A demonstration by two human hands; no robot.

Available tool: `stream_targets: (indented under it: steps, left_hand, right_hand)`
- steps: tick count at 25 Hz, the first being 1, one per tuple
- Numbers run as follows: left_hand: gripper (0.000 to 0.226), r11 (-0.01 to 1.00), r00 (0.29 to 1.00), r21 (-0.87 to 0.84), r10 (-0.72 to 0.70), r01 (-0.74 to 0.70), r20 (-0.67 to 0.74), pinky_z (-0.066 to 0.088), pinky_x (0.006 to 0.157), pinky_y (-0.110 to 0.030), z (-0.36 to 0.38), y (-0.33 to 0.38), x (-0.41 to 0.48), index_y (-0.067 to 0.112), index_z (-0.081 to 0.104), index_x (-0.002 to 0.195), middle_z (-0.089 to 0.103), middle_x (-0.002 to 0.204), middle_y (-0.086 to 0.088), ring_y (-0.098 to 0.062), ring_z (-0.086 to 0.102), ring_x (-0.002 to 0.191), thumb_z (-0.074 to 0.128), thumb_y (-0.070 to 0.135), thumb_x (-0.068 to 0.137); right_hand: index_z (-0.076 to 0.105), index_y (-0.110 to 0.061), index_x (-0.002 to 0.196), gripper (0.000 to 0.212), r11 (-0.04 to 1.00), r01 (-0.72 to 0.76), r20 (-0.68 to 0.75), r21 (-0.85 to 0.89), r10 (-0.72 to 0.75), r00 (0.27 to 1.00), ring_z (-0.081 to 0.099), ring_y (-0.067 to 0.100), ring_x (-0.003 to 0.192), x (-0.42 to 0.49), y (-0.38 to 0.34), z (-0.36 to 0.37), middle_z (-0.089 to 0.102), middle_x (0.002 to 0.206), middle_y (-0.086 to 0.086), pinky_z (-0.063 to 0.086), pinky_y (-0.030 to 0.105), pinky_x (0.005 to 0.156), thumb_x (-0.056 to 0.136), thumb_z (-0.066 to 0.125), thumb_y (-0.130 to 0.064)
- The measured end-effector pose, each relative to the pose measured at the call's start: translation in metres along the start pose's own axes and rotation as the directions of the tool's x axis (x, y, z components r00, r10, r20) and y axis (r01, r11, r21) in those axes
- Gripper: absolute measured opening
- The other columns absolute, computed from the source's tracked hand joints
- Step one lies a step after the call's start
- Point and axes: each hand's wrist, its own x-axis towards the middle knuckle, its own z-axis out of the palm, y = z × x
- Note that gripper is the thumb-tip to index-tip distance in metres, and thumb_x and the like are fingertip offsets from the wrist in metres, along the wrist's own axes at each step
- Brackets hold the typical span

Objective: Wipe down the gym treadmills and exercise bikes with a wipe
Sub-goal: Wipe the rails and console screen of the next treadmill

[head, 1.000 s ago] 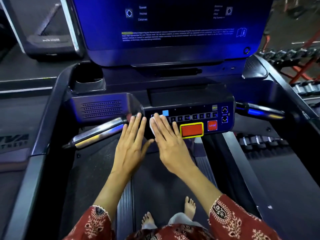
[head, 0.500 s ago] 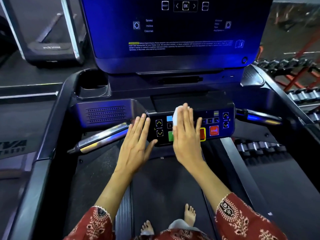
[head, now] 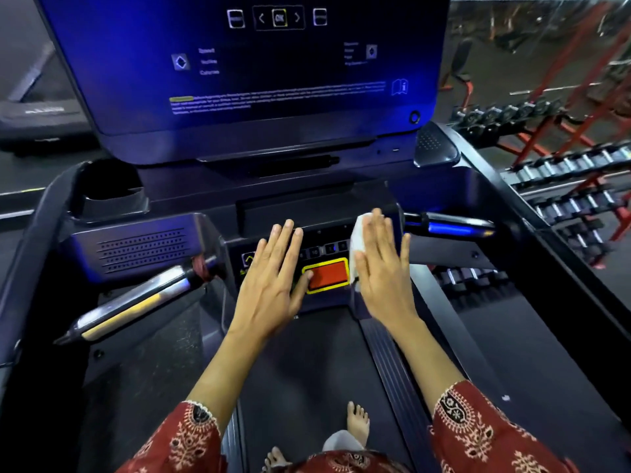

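Observation:
I stand on a dark treadmill facing its button panel (head: 324,249), which has a red button framed in yellow (head: 328,275). My right hand (head: 380,264) lies flat on the panel's right end and presses a white wipe (head: 358,238) against it; the wipe shows at the hand's left edge. My left hand (head: 273,274) rests flat on the panel's left part, fingers spread, holding nothing, its thumb at the red button. Above the panel rises the large dark screen (head: 273,63).
Silver handlebars stick out on the left (head: 136,298) and right (head: 450,227) of the panel. A cup holder (head: 109,192) sits at the upper left. Racks of dumbbells (head: 563,186) stand to the right. Another treadmill (head: 37,107) is at the far left. Bare feet show on the belt (head: 324,370).
My right hand has slid the wipe rightwards along the button panel, from its left end to its right end. My left hand has moved onto the panel's left part.

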Motion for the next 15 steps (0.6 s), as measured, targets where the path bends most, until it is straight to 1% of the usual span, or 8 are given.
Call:
stream_targets:
  steps: [2, 5, 6, 9, 10, 13, 14, 15]
  left_hand:
    - [0.059, 1.0, 1.0, 0.003, 0.005, -0.005, -0.001, 0.008, 0.117, -0.034, 0.01, 0.013, 0.006, 0.001, 0.033, 0.143, 0.03, 0.15, -0.019, -0.03, 0.021, 0.141, 0.042, 0.036, 0.096]
    - [0.06, 0.999, 1.0, 0.03, 0.01, -0.01, -0.006, 0.007, 0.117, -0.037, 0.02, 0.024, 0.014, 0.002, 0.032, 0.143, 0.03, 0.151, -0.019, -0.03, 0.02, 0.142, 0.045, 0.032, 0.093]
    - [0.06, 0.999, 1.0, 0.04, 0.007, -0.007, -0.01, 0.006, 0.117, -0.037, 0.022, 0.026, 0.016, 0.002, 0.032, 0.143, 0.03, 0.151, -0.018, -0.029, 0.02, 0.142, 0.045, 0.031, 0.093]
    - [0.059, 0.998, 1.0, 0.063, -0.006, 0.007, -0.019, 0.007, 0.117, -0.038, 0.024, 0.031, 0.023, 0.002, 0.034, 0.143, 0.032, 0.15, -0.017, -0.029, 0.021, 0.141, 0.045, 0.032, 0.093]
    - [0.059, 0.997, 1.0, 0.07, -0.01, 0.012, -0.022, 0.008, 0.117, -0.038, 0.026, 0.032, 0.025, 0.001, 0.036, 0.142, 0.033, 0.149, -0.018, -0.029, 0.023, 0.141, 0.045, 0.033, 0.093]
    - [0.056, 0.993, 0.999, 0.111, -0.031, 0.035, -0.041, 0.013, 0.116, -0.041, 0.029, 0.036, 0.032, -0.001, 0.043, 0.138, 0.042, 0.143, -0.021, -0.032, 0.031, 0.136, 0.045, 0.033, 0.093]
    - [0.055, 0.991, 0.998, 0.125, -0.04, 0.046, -0.052, 0.016, 0.115, -0.042, 0.029, 0.037, 0.034, -0.001, 0.046, 0.137, 0.045, 0.141, -0.021, -0.033, 0.034, 0.134, 0.045, 0.033, 0.093]
    - [0.054, 0.989, 0.997, 0.135, -0.047, 0.055, -0.063, 0.018, 0.114, -0.042, 0.029, 0.038, 0.035, -0.001, 0.048, 0.135, 0.048, 0.139, -0.021, -0.033, 0.037, 0.133, 0.046, 0.032, 0.093]
  right_hand:
    - [0.005, -0.01, 0.152, 0.055, 0.991, -0.122, 0.011, 0.058, 0.121, 0.993, -0.001, 0.016, 0.148, -0.002, 0.01, -0.004, 0.001, 0.16, 0.004, -0.002, 0.041, 0.12, 0.104, 0.02, -0.03]
    - [0.008, -0.011, 0.153, 0.054, 0.994, 0.101, 0.057, 0.045, -0.103, 0.993, 0.002, 0.018, 0.149, -0.018, 0.031, -0.004, 0.004, 0.161, 0.005, 0.003, 0.039, 0.121, 0.104, 0.023, -0.027]
    - [0.009, -0.011, 0.152, 0.053, 0.993, 0.104, 0.047, 0.06, -0.106, 0.993, 0.003, 0.017, 0.149, -0.015, 0.039, -0.005, 0.005, 0.161, 0.004, 0.005, 0.039, 0.121, 0.104, 0.024, -0.026]
    - [0.008, -0.006, 0.151, 0.053, 0.98, -0.102, -0.018, 0.174, 0.107, 0.994, 0.001, 0.02, 0.148, 0.011, 0.031, -0.008, 0.004, 0.16, 0.009, 0.007, 0.038, 0.121, 0.103, 0.026, -0.022]
    - [0.01, -0.004, 0.151, 0.054, 0.98, -0.074, -0.021, 0.185, 0.079, 0.997, 0.001, 0.022, 0.148, 0.019, 0.022, -0.009, 0.004, 0.159, 0.011, 0.007, 0.039, 0.121, 0.103, 0.028, -0.02]
    - [0.027, -0.002, 0.149, 0.052, 0.944, 0.31, -0.021, 0.112, -0.31, 0.95, 0.013, 0.026, 0.147, 0.032, 0.025, -0.007, 0.02, 0.157, 0.014, 0.015, 0.04, 0.12, 0.099, 0.041, -0.012]
    - [0.03, -0.002, 0.148, 0.051, 0.944, 0.303, -0.042, 0.129, -0.3, 0.953, 0.016, 0.026, 0.147, 0.035, 0.035, -0.008, 0.023, 0.156, 0.015, 0.017, 0.041, 0.119, 0.099, 0.041, -0.012]
    - [0.028, -0.002, 0.148, 0.05, 0.966, 0.188, -0.065, 0.175, -0.18, 0.982, 0.014, 0.026, 0.147, 0.035, 0.043, -0.008, 0.022, 0.157, 0.015, 0.017, 0.042, 0.119, 0.101, 0.039, -0.012]
